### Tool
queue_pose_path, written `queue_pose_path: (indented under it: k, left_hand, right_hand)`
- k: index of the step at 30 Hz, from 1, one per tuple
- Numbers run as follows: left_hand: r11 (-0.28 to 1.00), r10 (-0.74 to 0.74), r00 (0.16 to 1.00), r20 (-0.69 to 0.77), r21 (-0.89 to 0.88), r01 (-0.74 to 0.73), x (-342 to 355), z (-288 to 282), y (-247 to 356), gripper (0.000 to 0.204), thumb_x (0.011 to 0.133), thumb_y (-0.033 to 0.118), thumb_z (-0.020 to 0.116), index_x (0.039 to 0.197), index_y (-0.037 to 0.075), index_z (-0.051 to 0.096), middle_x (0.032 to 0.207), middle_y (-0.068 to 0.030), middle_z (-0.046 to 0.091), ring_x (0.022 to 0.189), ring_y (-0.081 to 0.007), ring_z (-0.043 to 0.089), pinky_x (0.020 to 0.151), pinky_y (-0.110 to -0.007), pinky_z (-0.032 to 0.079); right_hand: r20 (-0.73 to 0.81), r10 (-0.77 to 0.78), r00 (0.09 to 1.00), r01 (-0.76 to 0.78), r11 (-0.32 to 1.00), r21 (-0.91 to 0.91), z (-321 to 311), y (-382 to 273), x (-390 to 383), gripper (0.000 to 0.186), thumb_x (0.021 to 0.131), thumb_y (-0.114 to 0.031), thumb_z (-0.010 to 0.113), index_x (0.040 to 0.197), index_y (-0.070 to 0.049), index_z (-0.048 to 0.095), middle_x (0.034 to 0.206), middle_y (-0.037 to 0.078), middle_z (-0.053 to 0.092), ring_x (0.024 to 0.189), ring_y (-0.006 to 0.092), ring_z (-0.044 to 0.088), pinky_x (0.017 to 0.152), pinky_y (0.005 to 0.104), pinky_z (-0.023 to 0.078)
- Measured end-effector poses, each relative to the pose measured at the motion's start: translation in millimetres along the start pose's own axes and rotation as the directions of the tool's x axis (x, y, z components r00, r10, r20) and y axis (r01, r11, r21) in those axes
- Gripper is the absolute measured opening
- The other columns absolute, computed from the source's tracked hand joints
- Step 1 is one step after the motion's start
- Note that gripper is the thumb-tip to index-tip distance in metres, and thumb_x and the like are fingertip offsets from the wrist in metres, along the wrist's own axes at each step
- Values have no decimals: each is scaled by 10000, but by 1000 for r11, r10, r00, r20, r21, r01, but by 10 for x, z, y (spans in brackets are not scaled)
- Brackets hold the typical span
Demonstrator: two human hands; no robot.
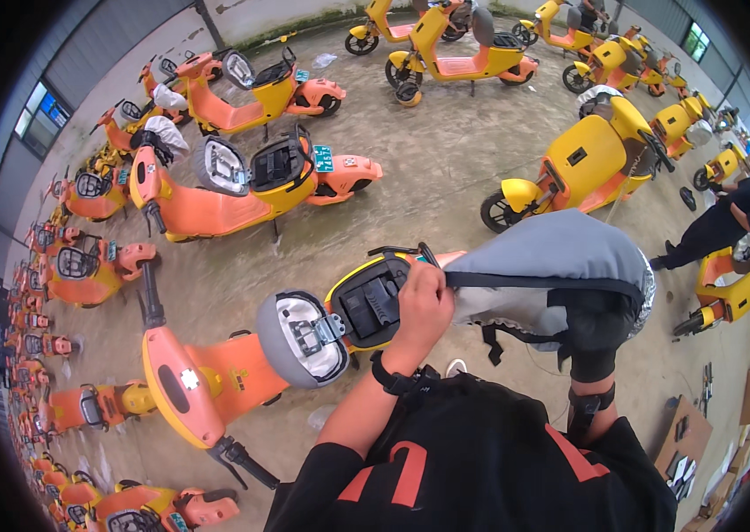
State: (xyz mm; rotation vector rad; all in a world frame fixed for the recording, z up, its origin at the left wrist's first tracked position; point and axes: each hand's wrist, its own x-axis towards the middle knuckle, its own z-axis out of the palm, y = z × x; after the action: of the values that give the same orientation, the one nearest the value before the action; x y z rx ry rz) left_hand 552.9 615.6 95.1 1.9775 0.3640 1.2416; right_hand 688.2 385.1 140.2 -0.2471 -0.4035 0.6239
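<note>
In the head view, the left hand (pixel 424 306) sits just right of centre, fingers curled tight around the dark edge strap of a grey seat cover (pixel 552 257), which spreads away toward three o'clock as a wide padded sheet with black straps dangling below it. The right hand (pixel 601 324) is pushed inside the cover at about four o'clock; only the wrist strap and forearm show, so I cannot tell how its fingers stand. Directly under the left hand lies the open battery compartment (pixel 373 301) of an orange scooter (pixel 215 381), black box visible inside (the yellow rim frames it). Just beside it, toward eight o'clock, the raised seat (pixel 304 341) shows its silvery underside and metal latch. Another orange scooter with lifted seat (pixel 242 182) stands at eleven o'clock, and a row of orange scooters (pixel 73 266) runs down the nine o'clock edge. Yellow scooters (pixel 579 164) stand at one o'clock. A person in dark clothes (pixel 730 222) bends at three o'clock. A cardboard box (pixel 685 439) lies at five o'clock.
</note>
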Motion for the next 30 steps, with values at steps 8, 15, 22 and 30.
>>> queue_pose_path:
  k: [8,15,22,30]
  left_hand:
    - [780,-474,713,517,-128,612,-2,-195,-118,160,862,39,585,1018,8,567,836,-3,584,727,-62,496,647,-241,423]
    - [318,-286,477,831,-387,865,-130,-541,-309,346,786,156,730,1058,33,555,955,39,558,860,-51,516,754,-204,424]
    - [409,-235,555,798,-437,801,-74,-657,-30,329,759,123,775,911,60,490,798,61,468,739,-32,467,629,-198,393]
    - [784,-508,761,404,-149,603,-90,-385,-90,201,811,48,656,817,46,455,690,15,459,592,-49,425,517,-221,359]
  right_hand:
    - [237,-2,972,40,987,-155,335,207,133,516,981,-289,318,1430,-36,276,1466,162,326,1328,323,355,1088,493,309]
    - [23,-138,990,134,883,-449,190,213,526,525,939,-332,424,1373,-40,380,1366,148,459,1221,309,471,1062,475,338]
    - [175,-48,983,79,982,-174,256,236,620,478,955,-271,410,1387,-73,364,1404,117,417,1283,288,400,1099,481,276]
    - [31,5,999,-6,999,34,232,346,393,573,918,-387,384,1403,-84,353,1440,123,381,1332,305,348,1094,555,221]
